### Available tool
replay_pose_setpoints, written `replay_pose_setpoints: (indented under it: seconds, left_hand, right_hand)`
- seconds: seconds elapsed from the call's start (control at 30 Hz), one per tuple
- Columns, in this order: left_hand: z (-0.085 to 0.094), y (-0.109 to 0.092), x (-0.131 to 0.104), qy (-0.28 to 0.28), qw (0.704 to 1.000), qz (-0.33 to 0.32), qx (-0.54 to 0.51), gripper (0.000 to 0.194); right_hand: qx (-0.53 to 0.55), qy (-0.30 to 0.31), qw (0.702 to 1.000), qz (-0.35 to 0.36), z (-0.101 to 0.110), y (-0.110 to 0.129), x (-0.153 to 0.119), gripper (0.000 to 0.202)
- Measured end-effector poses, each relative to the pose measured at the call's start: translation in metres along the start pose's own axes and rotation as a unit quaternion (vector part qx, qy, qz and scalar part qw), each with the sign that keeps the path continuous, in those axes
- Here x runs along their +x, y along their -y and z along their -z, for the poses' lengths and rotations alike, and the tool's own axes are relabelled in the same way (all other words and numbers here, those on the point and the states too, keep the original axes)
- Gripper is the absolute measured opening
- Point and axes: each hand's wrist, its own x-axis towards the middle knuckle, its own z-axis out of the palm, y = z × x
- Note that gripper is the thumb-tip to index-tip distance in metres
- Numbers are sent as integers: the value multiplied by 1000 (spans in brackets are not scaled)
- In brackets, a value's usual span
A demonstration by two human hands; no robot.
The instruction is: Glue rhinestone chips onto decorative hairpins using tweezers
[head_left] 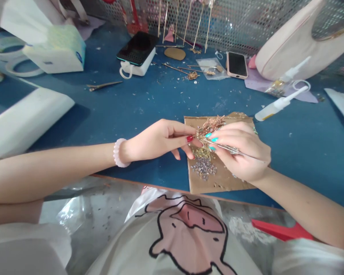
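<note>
My left hand (pixel 160 141), with a pale bead bracelet (pixel 121 152) on the wrist, pinches a small gold-coloured metal ornament (pixel 200 133) between thumb and fingers. From the other side my right hand (pixel 243 149) is closed round thin metal tweezers (pixel 229 148), their tips at the ornament. Fingers partly cover the ornament, so its shape is unclear. Beneath both hands lies a piece of brown cardboard (pixel 197 186). On it are a pile of greyish-purple rhinestones (pixel 204 169), yellowish stones (pixel 202 152) and copper-coloured metal pieces (pixel 215 123).
A white glue bottle (pixel 275 108) lies right of the cardboard. Farther back are a phone (pixel 236 64), a black device on a white box (pixel 139 47), hairpin sticks (pixel 186 72) and a metal clip (pixel 104 86). A tissue box (pixel 57 49) stands back left.
</note>
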Motion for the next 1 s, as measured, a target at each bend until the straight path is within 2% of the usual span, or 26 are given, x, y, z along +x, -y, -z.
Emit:
replay_pose_setpoints:
  seconds: [0.7, 1.0]
  left_hand:
    - [-1, 0, 0, -2, 1000, 4, 15, 26]
    - [-1, -1, -1, 2, 1000, 0, 9, 26]
  right_hand:
    - [-7, 34, 999, -13, 1, 4, 2, 29]
    - [-1, 16, 1000, 10, -1, 2, 3, 29]
